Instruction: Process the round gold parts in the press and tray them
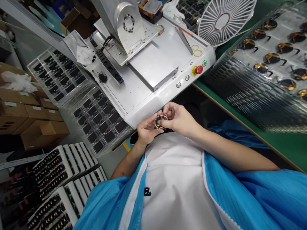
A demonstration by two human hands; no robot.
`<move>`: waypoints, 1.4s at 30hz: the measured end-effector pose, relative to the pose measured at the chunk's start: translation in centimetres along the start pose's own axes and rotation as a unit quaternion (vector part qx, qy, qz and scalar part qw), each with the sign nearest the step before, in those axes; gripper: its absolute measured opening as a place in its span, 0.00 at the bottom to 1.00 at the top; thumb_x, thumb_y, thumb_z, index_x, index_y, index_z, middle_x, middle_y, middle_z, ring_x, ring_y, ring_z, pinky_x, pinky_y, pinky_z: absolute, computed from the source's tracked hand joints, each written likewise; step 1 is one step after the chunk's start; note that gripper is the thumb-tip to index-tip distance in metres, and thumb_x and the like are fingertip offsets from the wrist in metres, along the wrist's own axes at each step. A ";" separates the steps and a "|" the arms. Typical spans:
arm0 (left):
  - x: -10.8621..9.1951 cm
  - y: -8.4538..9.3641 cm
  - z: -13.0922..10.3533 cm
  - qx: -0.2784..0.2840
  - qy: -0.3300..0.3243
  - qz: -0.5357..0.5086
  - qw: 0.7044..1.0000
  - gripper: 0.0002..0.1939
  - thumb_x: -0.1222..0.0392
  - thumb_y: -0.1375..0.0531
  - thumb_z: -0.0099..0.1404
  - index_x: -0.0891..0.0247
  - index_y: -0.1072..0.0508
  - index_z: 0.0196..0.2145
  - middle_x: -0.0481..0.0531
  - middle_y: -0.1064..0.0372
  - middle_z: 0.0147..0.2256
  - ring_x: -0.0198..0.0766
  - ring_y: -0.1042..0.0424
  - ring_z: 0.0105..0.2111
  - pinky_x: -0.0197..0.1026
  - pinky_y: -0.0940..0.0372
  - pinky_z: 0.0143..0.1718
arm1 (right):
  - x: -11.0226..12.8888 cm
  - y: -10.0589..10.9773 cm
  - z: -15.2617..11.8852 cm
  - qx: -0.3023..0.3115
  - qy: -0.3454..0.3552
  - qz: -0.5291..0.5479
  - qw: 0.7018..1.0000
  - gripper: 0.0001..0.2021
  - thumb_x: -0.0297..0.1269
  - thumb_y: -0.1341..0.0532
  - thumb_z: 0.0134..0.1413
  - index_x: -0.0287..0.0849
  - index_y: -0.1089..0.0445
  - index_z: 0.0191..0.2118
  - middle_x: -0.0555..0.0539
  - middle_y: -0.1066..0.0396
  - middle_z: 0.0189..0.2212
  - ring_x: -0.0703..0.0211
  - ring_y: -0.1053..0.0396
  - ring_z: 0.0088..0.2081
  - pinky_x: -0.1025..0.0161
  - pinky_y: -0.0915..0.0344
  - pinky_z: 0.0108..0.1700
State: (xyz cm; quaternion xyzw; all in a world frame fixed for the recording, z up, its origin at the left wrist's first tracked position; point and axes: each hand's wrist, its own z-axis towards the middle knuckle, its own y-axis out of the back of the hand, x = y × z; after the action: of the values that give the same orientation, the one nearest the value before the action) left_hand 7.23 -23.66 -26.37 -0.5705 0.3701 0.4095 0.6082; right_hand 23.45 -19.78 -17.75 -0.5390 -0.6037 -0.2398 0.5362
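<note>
A white bench-top machine (129,95) occupies the upper centre of the view, with its front control edge facing the person. The green counter (292,143) extends along the right side. On the counter, a tall stack of clear trays (249,99) carries round parts with dark faces and gold-tinted edges. To the left of the machine, two stacks of dark-part trays (74,94) hold square dark pieces in rows. A white fan (222,20) with radial grille bars stands near the far right corner of the machine. A flat metal plate (154,64) lies on the machine, in front of an upright metal bracket (128,27).

Both hands are located just in front of the machine's front edge, close to the person's white shirt (175,179). The left hand (146,129) supports the round piece (157,120) from the left, fingers bent around its rim. The right hand (181,118) pinches the same piece, thumb laid across its face and fingers curled at its far edge. The round piece has a gold-coloured rim and a dark centre.

On the control edge, a red button (198,69) sits beside a smaller green-ringed button (204,63).
</note>
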 end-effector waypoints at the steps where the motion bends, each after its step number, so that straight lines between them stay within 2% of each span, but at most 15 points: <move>1: 0.0 0.0 0.0 0.002 -0.004 -0.002 1.000 0.32 0.57 0.18 0.43 0.52 0.16 0.48 0.52 0.18 0.50 0.51 0.18 0.51 0.54 0.26 0.58 | 0.0 0.0 0.0 0.000 0.001 0.000 1.000 0.18 0.30 0.31 0.38 0.45 0.41 0.32 0.56 0.30 0.22 0.65 0.33 0.23 0.68 0.37 0.25; 5: 0.0 -0.2 -0.1 -0.008 -0.011 0.009 1.000 0.31 0.56 0.18 0.43 0.52 0.16 0.47 0.51 0.17 0.49 0.49 0.17 0.49 0.50 0.23 0.55 | -0.1 -0.1 0.1 0.000 0.006 0.001 1.000 0.18 0.30 0.31 0.38 0.44 0.41 0.32 0.55 0.29 0.23 0.66 0.33 0.23 0.68 0.37 0.25; 10: 0.1 -0.4 -0.2 -0.031 -0.023 0.029 0.999 0.32 0.52 0.18 0.42 0.51 0.16 0.47 0.52 0.17 0.48 0.50 0.17 0.47 0.53 0.23 0.55 | -0.3 -0.1 0.3 0.000 -0.006 0.036 0.999 0.22 0.31 0.27 0.37 0.44 0.41 0.32 0.55 0.28 0.24 0.66 0.32 0.22 0.69 0.35 0.25; 14: 0.2 -0.7 -0.2 -0.043 -0.043 0.025 0.998 0.31 0.52 0.18 0.44 0.50 0.16 0.47 0.51 0.17 0.47 0.48 0.16 0.46 0.51 0.22 0.53 | -0.3 0.4 0.3 0.003 -0.057 0.044 0.997 0.28 0.37 0.20 0.33 0.44 0.39 0.33 0.54 0.26 0.22 0.62 0.27 0.22 0.67 0.29 0.24; 18: 0.0 -1.2 -0.5 -0.045 -0.054 0.019 0.997 0.29 0.53 0.19 0.44 0.48 0.16 0.46 0.50 0.16 0.47 0.49 0.16 0.46 0.51 0.21 0.51 | -0.7 1.2 0.2 0.037 -0.100 0.001 0.994 0.26 0.47 0.18 0.33 0.39 0.33 0.28 0.48 0.26 0.19 0.64 0.30 0.19 0.70 0.31 0.20; 21: -0.4 -1.4 -0.6 -0.025 -0.056 0.022 0.998 0.26 0.59 0.20 0.49 0.47 0.16 0.46 0.51 0.17 0.48 0.49 0.17 0.48 0.52 0.22 0.54 | -1.4 1.3 0.0 0.047 -0.093 0.041 0.994 0.28 0.51 0.18 0.32 0.39 0.35 0.23 0.49 0.28 0.17 0.66 0.33 0.16 0.69 0.30 0.18; 24: -0.9 -1.5 -0.4 -0.008 -0.062 0.017 0.998 0.25 0.62 0.20 0.50 0.49 0.16 0.46 0.52 0.17 0.47 0.49 0.17 0.49 0.51 0.23 0.55 | -1.7 0.8 -0.1 0.045 -0.079 0.070 0.993 0.29 0.52 0.18 0.31 0.40 0.36 0.22 0.49 0.27 0.18 0.66 0.34 0.15 0.68 0.30 0.16; 29: -1.4 -2.2 0.7 -0.060 -0.047 -0.012 0.997 0.24 0.53 0.20 0.49 0.53 0.16 0.45 0.54 0.16 0.47 0.49 0.16 0.47 0.48 0.21 0.49 | 0.0 1.5 2.0 0.067 -0.053 -0.010 0.996 0.29 0.53 0.18 0.29 0.39 0.32 0.25 0.47 0.27 0.18 0.63 0.30 0.17 0.68 0.29 0.18; 31: -1.7 -2.4 0.9 -0.074 -0.036 -0.029 0.996 0.25 0.50 0.21 0.52 0.54 0.17 0.47 0.55 0.17 0.48 0.50 0.18 0.49 0.51 0.23 0.54 | 1.5 2.9 4.0 0.023 -0.030 -0.057 0.998 0.30 0.54 0.18 0.29 0.39 0.31 0.28 0.48 0.28 0.18 0.63 0.31 0.16 0.69 0.32 0.17; 33: -2.2 -2.5 1.0 -0.061 -0.011 -0.039 0.997 0.24 0.50 0.23 0.56 0.54 0.18 0.49 0.56 0.19 0.50 0.51 0.18 0.51 0.56 0.25 0.57 | 3.1 4.7 6.3 -0.106 0.019 -0.068 0.992 0.28 0.55 0.20 0.37 0.41 0.34 0.28 0.51 0.31 0.15 0.65 0.36 0.14 0.70 0.36 0.14; 35: -2.5 -2.2 0.9 -0.036 0.014 -0.032 0.999 0.22 0.51 0.25 0.59 0.54 0.20 0.51 0.55 0.20 0.52 0.50 0.17 0.49 0.55 0.24 0.54 | 4.6 6.4 8.3 -0.219 0.045 -0.058 0.973 0.26 0.53 0.24 0.49 0.43 0.38 0.28 0.53 0.34 0.14 0.67 0.40 0.13 0.70 0.40 0.13; 36: -2.7 -1.9 0.9 -0.026 0.019 -0.020 0.999 0.22 0.53 0.25 0.60 0.54 0.20 0.51 0.55 0.21 0.52 0.48 0.17 0.47 0.52 0.22 0.51 | 5.2 7.0 9.1 -0.243 0.042 -0.055 0.968 0.24 0.50 0.26 0.54 0.44 0.39 0.28 0.53 0.35 0.14 0.67 0.41 0.13 0.70 0.40 0.13; 38: -2.8 -1.4 0.9 -0.016 0.006 0.013 1.000 0.27 0.56 0.24 0.57 0.53 0.21 0.54 0.55 0.21 0.51 0.43 0.17 0.43 0.45 0.21 0.45 | 6.1 7.8 10.3 -0.248 0.025 -0.059 0.967 0.20 0.43 0.29 0.60 0.43 0.39 0.28 0.53 0.35 0.14 0.67 0.41 0.13 0.70 0.41 0.13; 40: -2.8 -1.1 0.9 -0.023 -0.030 0.059 0.998 0.33 0.58 0.22 0.54 0.54 0.23 0.56 0.56 0.20 0.50 0.41 0.17 0.42 0.40 0.22 0.43 | 6.6 7.9 10.8 -0.249 0.026 -0.072 0.966 0.17 0.37 0.31 0.62 0.43 0.38 0.27 0.53 0.37 0.13 0.68 0.44 0.12 0.70 0.43 0.13; 42: -2.8 -1.0 0.9 -0.035 -0.070 0.117 0.990 0.37 0.58 0.21 0.52 0.56 0.25 0.59 0.59 0.20 0.50 0.42 0.17 0.44 0.41 0.22 0.44 | 6.7 7.6 10.6 -0.256 0.052 -0.080 0.962 0.17 0.35 0.31 0.61 0.42 0.38 0.25 0.54 0.38 0.13 0.69 0.46 0.12 0.71 0.44 0.14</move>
State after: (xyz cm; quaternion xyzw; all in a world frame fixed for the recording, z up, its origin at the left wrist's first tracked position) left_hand 7.01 -22.97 -23.40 -0.5145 0.3759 0.5295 0.5600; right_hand 27.28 -5.66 -17.15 -0.5952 -0.5345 -0.4561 0.3899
